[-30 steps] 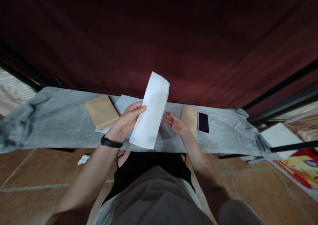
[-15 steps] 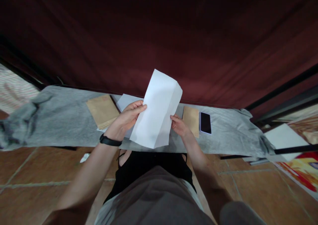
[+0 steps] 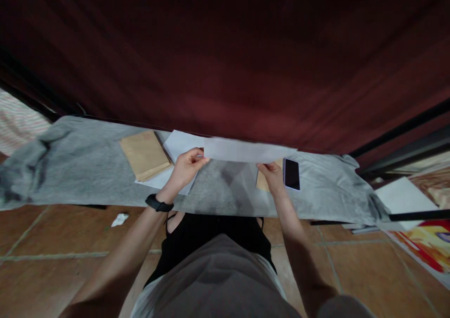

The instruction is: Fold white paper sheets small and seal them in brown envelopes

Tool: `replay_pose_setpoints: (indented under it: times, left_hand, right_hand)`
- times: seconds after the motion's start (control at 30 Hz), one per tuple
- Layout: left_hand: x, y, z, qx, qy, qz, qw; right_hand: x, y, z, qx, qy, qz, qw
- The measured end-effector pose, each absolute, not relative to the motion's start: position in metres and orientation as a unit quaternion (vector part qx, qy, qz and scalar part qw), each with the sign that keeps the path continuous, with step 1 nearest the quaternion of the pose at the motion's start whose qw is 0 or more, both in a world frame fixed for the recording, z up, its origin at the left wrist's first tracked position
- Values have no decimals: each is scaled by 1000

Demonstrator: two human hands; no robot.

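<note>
A folded white sheet of paper is stretched crosswise between my hands, seen as a long narrow strip above the grey cloth. Its left end is pinched between the thumb and fingers of my left hand. My right hand grips the lower edge near the right end. Beside my left hand, more white paper lies partly under a stack of brown envelopes. Another brown envelope is on the cloth, partly covered by my right hand and the held paper.
A phone lies on the grey cloth right of my right hand. A dark red curtain hangs behind the narrow surface. Crumpled white paper is on the tiled floor, and a colourful printed sheet lies at lower right.
The paper has turned from upright to crosswise and now shows as a narrow strip. My right hand has moved right, and my left hand slightly left and down.
</note>
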State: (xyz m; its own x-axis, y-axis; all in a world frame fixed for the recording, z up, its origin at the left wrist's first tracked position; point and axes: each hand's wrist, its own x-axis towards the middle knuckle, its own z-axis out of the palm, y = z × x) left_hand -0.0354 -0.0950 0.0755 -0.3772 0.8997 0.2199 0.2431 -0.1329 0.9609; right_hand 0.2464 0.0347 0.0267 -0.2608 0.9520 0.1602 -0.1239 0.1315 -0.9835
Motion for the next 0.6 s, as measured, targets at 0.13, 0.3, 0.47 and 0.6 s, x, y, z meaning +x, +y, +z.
replay_pose_setpoints:
  times: [0.13,0.3,0.47,0.6]
  left_hand:
    - [-30,-114,32,538,603,520,278]
    - [-26,-128,-18,590,632,446,230]
    - [-26,-129,-40,620,649,398,190]
    - [-29,-120,-38,661,640,360,156]
  right_hand:
    - [261,9,-15,-353,-652,515,430]
    - [282,-25,-48,-337,-806,365,321]
    - [296,-42,-63,-290,-880,260,273]
    - [297,-44,-65,-272,-906,218,240]
